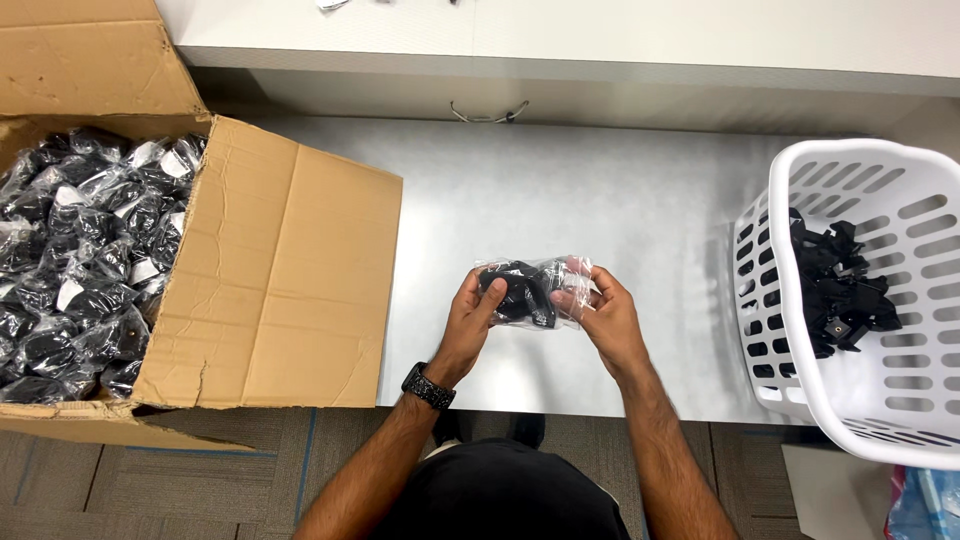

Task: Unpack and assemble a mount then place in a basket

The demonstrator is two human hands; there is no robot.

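A small clear plastic bag (532,288) with a black part inside is held over the grey table (560,190) by both hands. My left hand (468,322) grips the bag's left end, thumb on top. My right hand (608,318) pinches its right end. A black watch sits on my left wrist. At the left, an open cardboard box (290,290) is filled with several more bagged black parts (80,250). At the right, a white slotted plastic basket (860,400) holds several loose black parts (838,290) without bags.
A white shelf or raised ledge (560,45) runs along the table's far side, with a thin wire hook (488,115) under it. The box flap lies over the table's left part. Carpet floor shows below the table's near edge.
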